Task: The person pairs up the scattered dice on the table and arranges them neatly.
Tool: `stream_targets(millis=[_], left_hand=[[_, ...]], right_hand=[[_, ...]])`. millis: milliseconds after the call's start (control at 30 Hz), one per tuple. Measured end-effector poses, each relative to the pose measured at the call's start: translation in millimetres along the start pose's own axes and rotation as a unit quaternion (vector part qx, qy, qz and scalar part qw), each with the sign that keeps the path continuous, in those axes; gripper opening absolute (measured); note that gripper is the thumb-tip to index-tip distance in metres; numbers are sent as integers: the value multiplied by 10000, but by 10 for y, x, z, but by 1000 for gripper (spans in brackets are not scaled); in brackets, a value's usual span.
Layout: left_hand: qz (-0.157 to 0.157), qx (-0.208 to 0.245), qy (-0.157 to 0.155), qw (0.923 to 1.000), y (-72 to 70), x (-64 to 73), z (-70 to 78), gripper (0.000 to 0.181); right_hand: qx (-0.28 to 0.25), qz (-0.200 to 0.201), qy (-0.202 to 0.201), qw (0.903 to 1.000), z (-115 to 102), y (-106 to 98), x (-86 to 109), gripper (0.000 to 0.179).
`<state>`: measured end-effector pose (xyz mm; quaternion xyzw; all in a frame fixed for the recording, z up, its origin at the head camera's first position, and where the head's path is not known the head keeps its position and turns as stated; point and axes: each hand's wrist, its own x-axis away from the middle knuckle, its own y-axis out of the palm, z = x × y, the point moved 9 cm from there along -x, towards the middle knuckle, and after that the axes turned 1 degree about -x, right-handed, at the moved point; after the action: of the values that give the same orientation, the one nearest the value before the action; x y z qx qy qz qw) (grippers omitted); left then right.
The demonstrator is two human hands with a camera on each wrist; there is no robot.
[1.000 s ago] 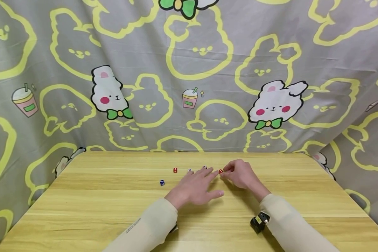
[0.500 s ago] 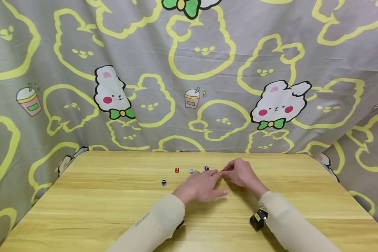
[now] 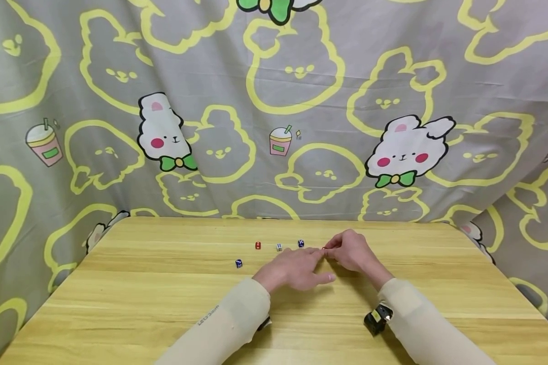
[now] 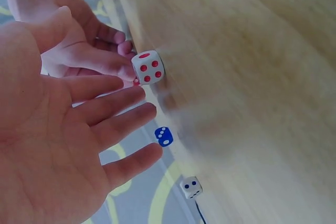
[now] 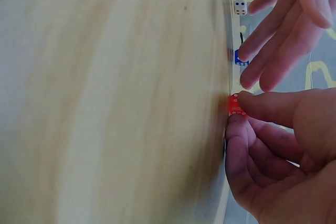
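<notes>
Head view evenly bright, with soft shadow beneath the beige fabric right sleeve (image 3: 431, 322) toward the near edge of the yellow wood-grain table (image 3: 118, 304); wrist views hazy, grain blurred.

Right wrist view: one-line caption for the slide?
Right-hand grip pinches a red die, a blue die nearby.

The right hand (image 3: 352, 252) pinches a red, white-pipped die (image 5: 234, 104).
</notes>
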<state>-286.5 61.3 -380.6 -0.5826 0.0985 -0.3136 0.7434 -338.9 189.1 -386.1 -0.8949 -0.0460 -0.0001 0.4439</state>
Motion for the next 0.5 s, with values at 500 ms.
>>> stream_targets(millis=[500], left_hand=[[74,116,112,9998,-17,113,-68,77]], right_hand=[[-147,-113,-4,9998,-20,10,119,7]])
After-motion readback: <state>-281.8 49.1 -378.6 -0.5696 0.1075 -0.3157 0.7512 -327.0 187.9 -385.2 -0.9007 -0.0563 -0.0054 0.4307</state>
